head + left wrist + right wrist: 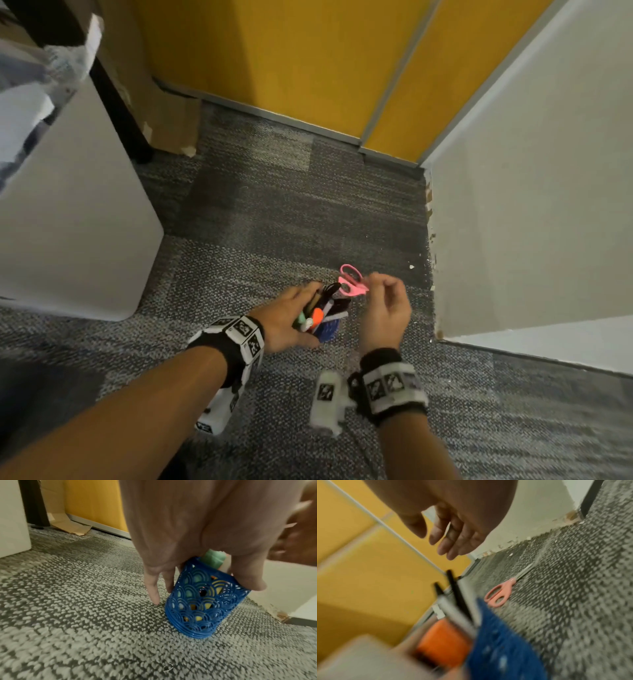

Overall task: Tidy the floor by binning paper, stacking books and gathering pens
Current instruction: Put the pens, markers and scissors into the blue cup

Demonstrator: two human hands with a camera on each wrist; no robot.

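My left hand (291, 320) grips the blue pen holder (204, 601), thumb on one side and fingers on the other; it stands tilted on the carpet (274, 219), stuffed with pens (313, 315), so a loosened hold likely tips it and spills them. My right hand (385, 308), fingers loosely curled and holding nothing, hovers over the pink scissors (500, 594) lying just beyond. A careless grab risks the blades or knocks the holder.

One blue cup (204, 601), one pair of pink scissors (500, 593), maybe six pens (317, 310), two hands (291, 322).
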